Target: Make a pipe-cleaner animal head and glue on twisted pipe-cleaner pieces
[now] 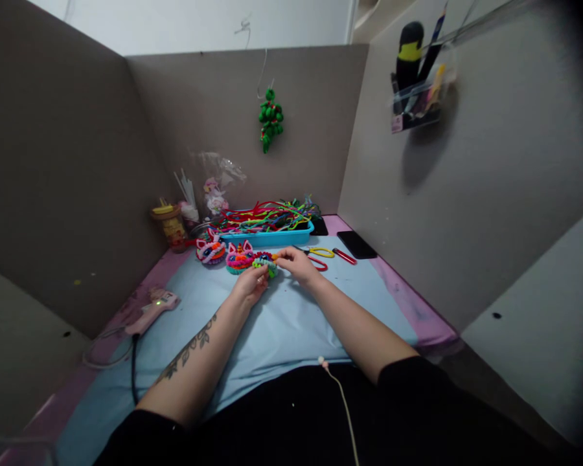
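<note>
My left hand [252, 285] is closed on a small multicoloured pipe-cleaner figure [265, 265], with its thumb at the lower edge. On the figure's right side, my right hand [296, 264] pinches it with the fingertips; a bit of orange shows there. The fingers hide part of the figure. Just left of my hands sits a pink, red and teal pipe-cleaner unicorn head [239, 260] with pointed ears and a horn. Farther left lies another pipe-cleaner head [210, 252] in pink, white and orange.
Behind my hands is a blue tray [267, 239] heaped with pipe cleaners. Yellow-handled scissors [323, 252], a red tool [344, 256] and a black phone [356, 244] lie right. A pink glue gun [153, 312] with a cord lies left. Grey partitions [252, 129] enclose the table.
</note>
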The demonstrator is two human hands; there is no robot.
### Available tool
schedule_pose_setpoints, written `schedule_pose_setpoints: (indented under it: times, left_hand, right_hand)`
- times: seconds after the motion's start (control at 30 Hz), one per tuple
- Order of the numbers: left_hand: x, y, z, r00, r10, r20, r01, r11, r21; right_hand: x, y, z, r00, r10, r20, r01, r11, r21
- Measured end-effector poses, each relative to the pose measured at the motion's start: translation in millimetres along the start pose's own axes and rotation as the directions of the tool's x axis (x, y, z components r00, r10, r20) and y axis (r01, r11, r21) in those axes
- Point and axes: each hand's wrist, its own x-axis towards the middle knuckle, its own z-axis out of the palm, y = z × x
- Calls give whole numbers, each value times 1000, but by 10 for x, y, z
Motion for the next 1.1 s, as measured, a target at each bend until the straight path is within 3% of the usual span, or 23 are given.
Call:
schedule_pose_setpoints:
  times: [0.2, 0.6, 0.87, 1.1]
  left_hand:
    - [-129, 42, 33, 981, 164, 101, -162, 986, -27]
    - [-103, -30, 23, 911, 396, 119, -412, 893, 182]
    - [-54, -49, -9, 878, 444, 181, -478, 841, 254]
    - [-47, -51, -11, 877, 445, 182, -480, 830, 284]
  right_hand:
    - [-7, -58, -70, 989, -125, -77, 113, 983, -148]
    - [-5, -27, -20, 973, -206, -105, 149, 907, -394]
    - [11, 26, -19, 966, -232, -116, 163, 892, -422]
    - [26, 62, -15, 968, -222, -117, 152, 888, -434]
